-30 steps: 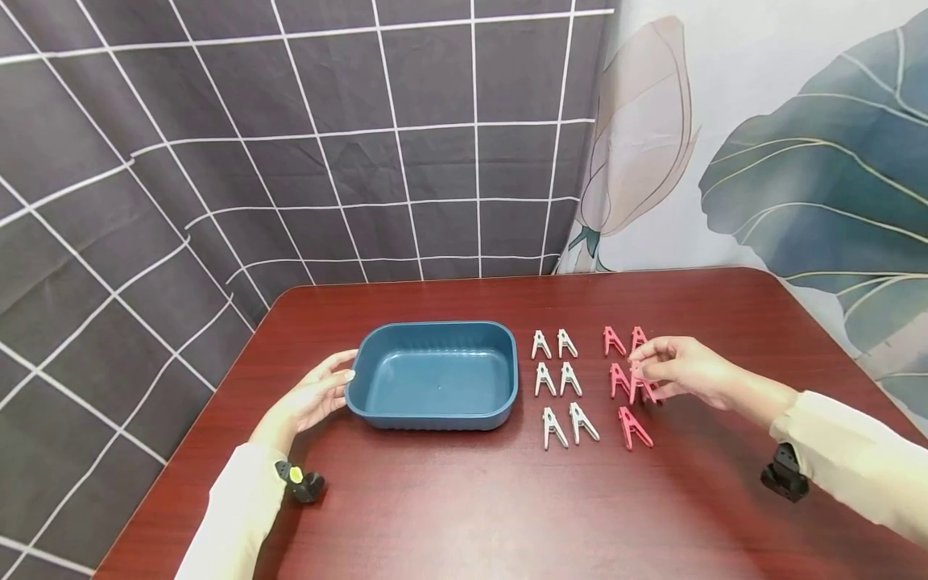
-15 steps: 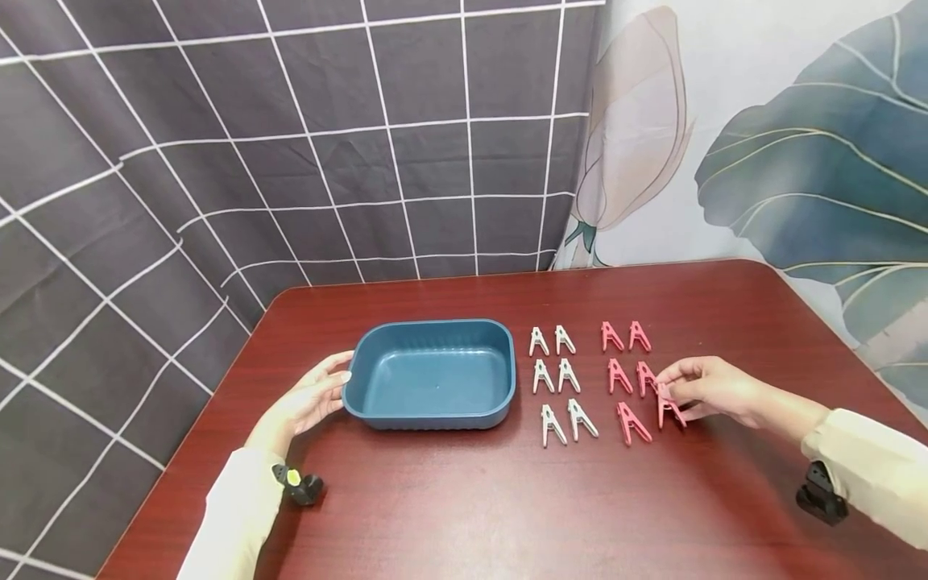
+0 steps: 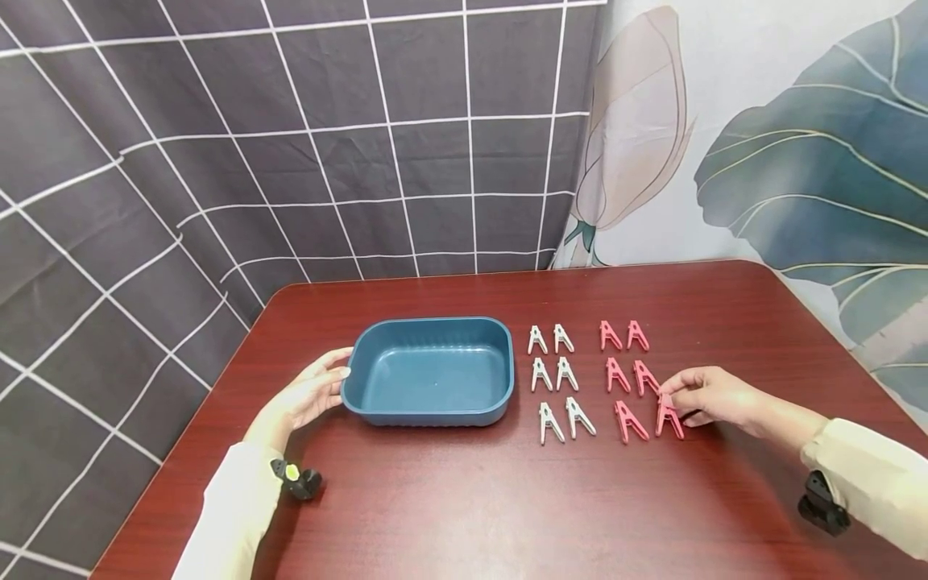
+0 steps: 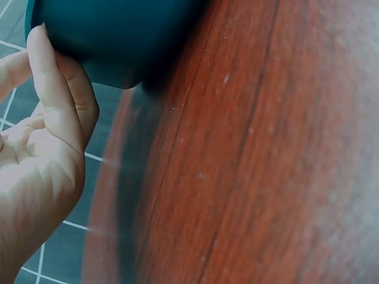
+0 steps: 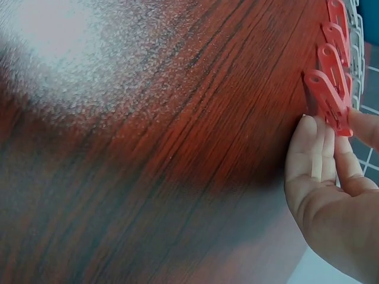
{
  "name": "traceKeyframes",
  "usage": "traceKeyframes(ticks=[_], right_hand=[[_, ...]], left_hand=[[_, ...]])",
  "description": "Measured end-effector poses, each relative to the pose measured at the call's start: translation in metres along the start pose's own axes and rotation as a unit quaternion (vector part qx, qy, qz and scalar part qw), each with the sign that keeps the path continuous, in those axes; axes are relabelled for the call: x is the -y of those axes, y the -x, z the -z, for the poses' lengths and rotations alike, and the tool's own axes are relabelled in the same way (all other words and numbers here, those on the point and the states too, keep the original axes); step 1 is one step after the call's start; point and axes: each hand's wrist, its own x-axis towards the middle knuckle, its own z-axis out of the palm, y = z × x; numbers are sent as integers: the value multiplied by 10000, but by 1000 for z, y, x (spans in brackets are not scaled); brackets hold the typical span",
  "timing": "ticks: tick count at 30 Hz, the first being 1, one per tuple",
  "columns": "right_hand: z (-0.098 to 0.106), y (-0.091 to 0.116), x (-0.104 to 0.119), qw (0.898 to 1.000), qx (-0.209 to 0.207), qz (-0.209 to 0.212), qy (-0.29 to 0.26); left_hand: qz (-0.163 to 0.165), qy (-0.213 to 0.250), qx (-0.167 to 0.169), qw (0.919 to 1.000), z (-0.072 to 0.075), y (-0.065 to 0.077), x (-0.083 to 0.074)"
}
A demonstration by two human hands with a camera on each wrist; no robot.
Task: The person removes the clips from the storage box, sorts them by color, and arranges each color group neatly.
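In the head view, my left hand [image 3: 303,399] rests its fingertips on the left end of a blue plastic basin [image 3: 428,419]. The left wrist view has these fingers [image 4: 50,89] lying fairly straight against the basin's outer wall [image 4: 118,47]. My right hand [image 3: 714,396] pinches a red clothespin [image 3: 669,417] near its upper end, low over the table at the front right of the red group. Seen from the right wrist, thumb and fingers meet at one end of that clothespin [image 5: 328,103], with other red clothespins lined up behind it.
Several white clothespins [image 3: 551,423] lie in two columns right of the basin. Further right lie several red clothespins [image 3: 616,374], also in two columns. Everything is on a reddish-brown wooden table [image 3: 464,499]; a grey checked cloth [image 3: 406,161] hangs behind it.
My right hand has moved right and toward the front with the red clothespin, from the middle row to the front row. My left hand stays at the basin.
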Motion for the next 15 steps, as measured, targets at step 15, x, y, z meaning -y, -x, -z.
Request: traceKeyframes(ticks=[15], right_hand=[[1,2,7,9983,-231,-59,528]], left_hand=[[646,-1190,-746,9880,-6,1,-15]])
